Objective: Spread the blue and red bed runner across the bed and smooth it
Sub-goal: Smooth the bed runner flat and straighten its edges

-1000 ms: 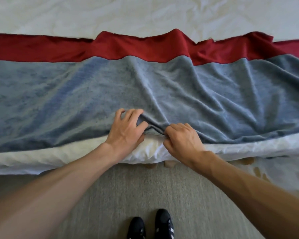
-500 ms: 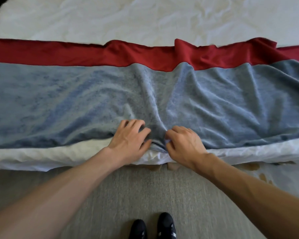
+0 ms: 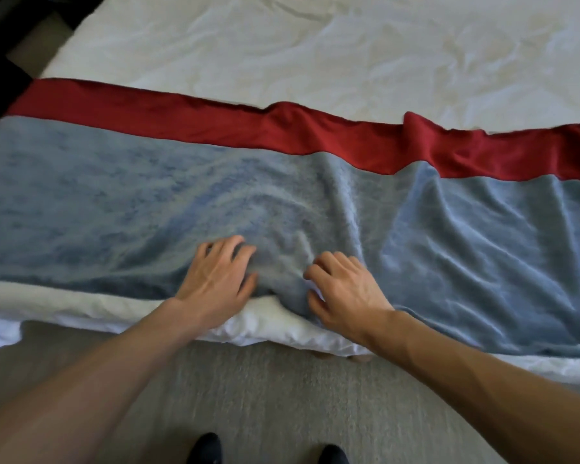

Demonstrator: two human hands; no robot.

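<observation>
The bed runner [image 3: 148, 212], blue plush with a red band [image 3: 215, 128] along its far side, lies across the white bed [image 3: 315, 45]. Its left part is fairly flat. The middle and right part [image 3: 466, 246] are creased, and the red band is rumpled at the right. My left hand [image 3: 215, 279] and my right hand [image 3: 345, 293] rest side by side on the runner's near edge at the middle. Their fingers are spread and curled, with the tips pressing into the plush. A bunched fold [image 3: 282, 272] sits between them and droops over the bed's edge.
White bedding [image 3: 81, 309] sticks out under the runner along the near edge of the bed. Grey carpet [image 3: 282, 396] covers the floor below, with my black shoes [image 3: 205, 447] at the bottom. A dark object [image 3: 0, 45] stands beyond the bed's far left corner.
Both hands have loosened from pinching the runner's edge and now lie on it with fingers apart. The view has swung left, and the red band looks straighter at the left.
</observation>
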